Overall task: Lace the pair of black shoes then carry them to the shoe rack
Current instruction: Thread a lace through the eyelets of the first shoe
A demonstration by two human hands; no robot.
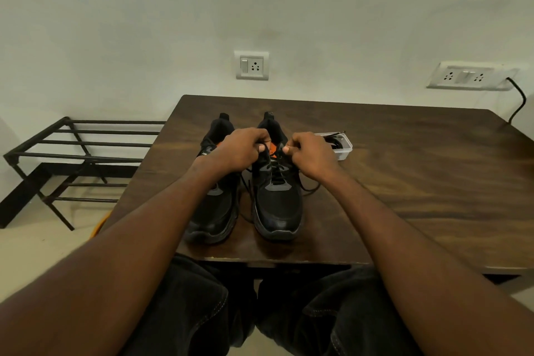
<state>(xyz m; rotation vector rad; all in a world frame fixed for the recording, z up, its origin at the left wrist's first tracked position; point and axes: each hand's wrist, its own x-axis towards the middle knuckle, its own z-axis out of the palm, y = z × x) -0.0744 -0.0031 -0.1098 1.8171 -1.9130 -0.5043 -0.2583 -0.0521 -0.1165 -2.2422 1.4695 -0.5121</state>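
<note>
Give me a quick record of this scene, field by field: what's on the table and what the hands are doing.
surface: dark wooden table
right shoe: black, partly laced, toe toward the person
left shoe: black, beside it, partly hidden by the forearm
left hand: pinches a lace end over the right shoe
right hand: pinches the other lace end
clear box: behind the right hand, holds a black lace
shoe rack: black metal, on the floor left of the table

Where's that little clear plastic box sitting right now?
In the head view, the plastic box sits on the table, just beyond the right hand, to the right of the shoes.
</note>
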